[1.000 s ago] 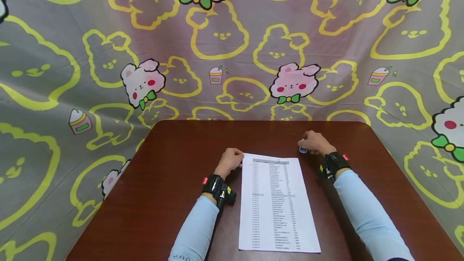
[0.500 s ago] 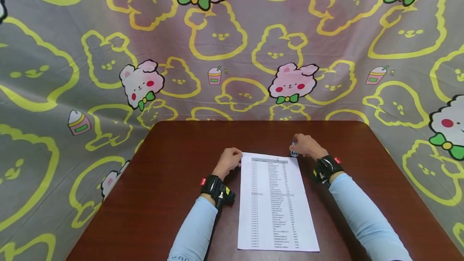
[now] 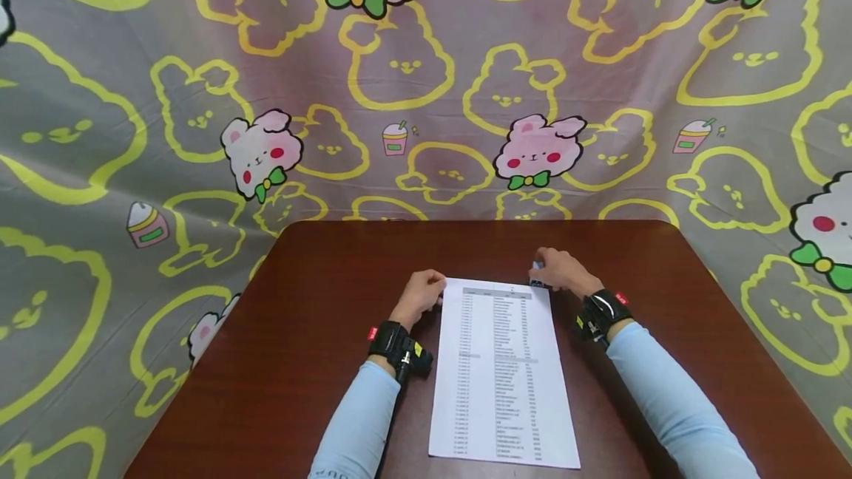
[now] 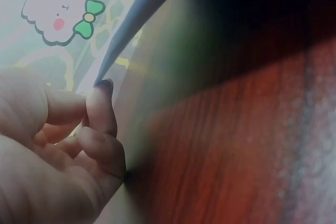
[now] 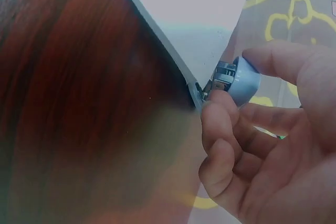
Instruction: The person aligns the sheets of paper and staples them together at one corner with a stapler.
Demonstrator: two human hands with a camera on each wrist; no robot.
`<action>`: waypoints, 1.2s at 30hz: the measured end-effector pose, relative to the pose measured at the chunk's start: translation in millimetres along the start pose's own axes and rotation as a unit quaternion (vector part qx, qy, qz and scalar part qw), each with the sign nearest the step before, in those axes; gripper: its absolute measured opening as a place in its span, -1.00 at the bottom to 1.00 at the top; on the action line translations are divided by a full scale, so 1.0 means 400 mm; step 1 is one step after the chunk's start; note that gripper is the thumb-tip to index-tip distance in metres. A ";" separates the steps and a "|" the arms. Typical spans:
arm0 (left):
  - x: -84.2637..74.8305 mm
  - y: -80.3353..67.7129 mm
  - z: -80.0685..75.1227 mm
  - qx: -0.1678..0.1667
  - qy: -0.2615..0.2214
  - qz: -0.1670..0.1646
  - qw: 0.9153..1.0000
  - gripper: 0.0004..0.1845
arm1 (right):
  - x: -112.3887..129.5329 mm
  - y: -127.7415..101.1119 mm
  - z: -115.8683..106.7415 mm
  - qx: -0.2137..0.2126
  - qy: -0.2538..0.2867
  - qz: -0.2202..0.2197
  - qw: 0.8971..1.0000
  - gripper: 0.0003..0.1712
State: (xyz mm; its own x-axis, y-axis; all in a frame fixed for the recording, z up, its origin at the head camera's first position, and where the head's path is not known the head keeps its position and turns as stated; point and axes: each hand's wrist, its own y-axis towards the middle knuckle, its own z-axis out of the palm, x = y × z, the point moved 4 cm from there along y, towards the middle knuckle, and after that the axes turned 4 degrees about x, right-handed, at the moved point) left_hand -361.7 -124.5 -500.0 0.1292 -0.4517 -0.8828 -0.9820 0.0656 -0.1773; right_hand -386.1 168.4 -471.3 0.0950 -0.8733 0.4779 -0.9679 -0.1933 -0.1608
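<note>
A stack of printed paper sheets [image 3: 499,398] lies lengthwise in front of me, its top end raised off the table. My left hand [image 3: 418,296] pinches the far left corner; in the left wrist view the sheets [image 4: 134,27] run up from between thumb and fingertip. In my right hand [image 3: 564,270] is a small light-blue stapler [image 5: 245,83], held between thumb and fingers. Its metal mouth sits right at the far right corner of the sheets [image 5: 184,19], as the right wrist view shows. Curled fingers hide part of the stapler.
The dark red-brown wooden table [image 3: 319,383] extends around the paper on all sides. Behind it and along both sides hangs a grey curtain [image 3: 446,117] with cartoon animal prints. Black camera straps [image 3: 393,342] circle both wrists.
My right hand has moved left with the stapler, from beside the paper to its far right corner. The near end of the sheets has shifted slightly left. My left hand keeps its place.
</note>
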 end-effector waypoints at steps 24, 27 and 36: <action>0.012 -0.006 -0.014 -0.014 0.011 -0.026 0.999 -0.78 | 0.007 -0.018 0.004 0.036 0.020 -0.004 0.999 -0.40; 0.014 -0.003 -0.010 -0.012 0.006 -0.027 1.000 -0.77 | 0.002 -0.019 0.008 0.035 0.025 -0.007 0.999 -0.39; 0.011 0.002 -0.005 -0.013 0.000 -0.025 1.000 -0.76 | 0.001 -0.020 0.011 0.033 0.030 -0.011 0.999 -0.40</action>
State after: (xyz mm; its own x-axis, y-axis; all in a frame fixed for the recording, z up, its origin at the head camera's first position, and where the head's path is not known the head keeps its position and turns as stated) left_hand -362.1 -128.2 -503.4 0.1790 -0.4539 -0.8729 -0.9773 0.0199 -0.2107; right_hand -377.5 167.6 -473.7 0.1003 -0.8406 0.5323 -0.9479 -0.2433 -0.2057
